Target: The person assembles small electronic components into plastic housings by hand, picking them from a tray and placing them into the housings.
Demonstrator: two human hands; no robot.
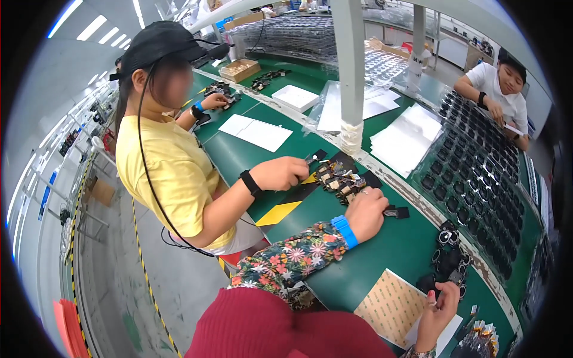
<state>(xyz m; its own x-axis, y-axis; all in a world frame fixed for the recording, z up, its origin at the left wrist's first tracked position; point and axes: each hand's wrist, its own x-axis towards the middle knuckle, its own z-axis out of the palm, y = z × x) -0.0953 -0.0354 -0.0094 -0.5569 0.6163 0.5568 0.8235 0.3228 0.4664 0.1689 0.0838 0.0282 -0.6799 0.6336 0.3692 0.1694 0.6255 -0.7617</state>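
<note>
My left hand (366,216), in a flowered sleeve with a blue wristband, has its fingers curled down at the near end of a pile of small electronic modules (338,181). Whatever is in its fingertips is hidden. Beside them lies a flat black piece (396,212). At the lower right, my right hand (440,313) is half curled, its thumb apart from the fingers. No held thing shows in it. Its fingertips are just below a cluster of black parts with looped wires (449,259); whether they touch it I cannot tell.
A patterned tan sheet (391,303) lies by my right hand, near bundled small parts (480,341). A co-worker's hand (285,173) reaches the module pile from the left. A post (349,71) rises beyond it. Black trays of parts (471,173) and white sheets (407,138) lie on the right.
</note>
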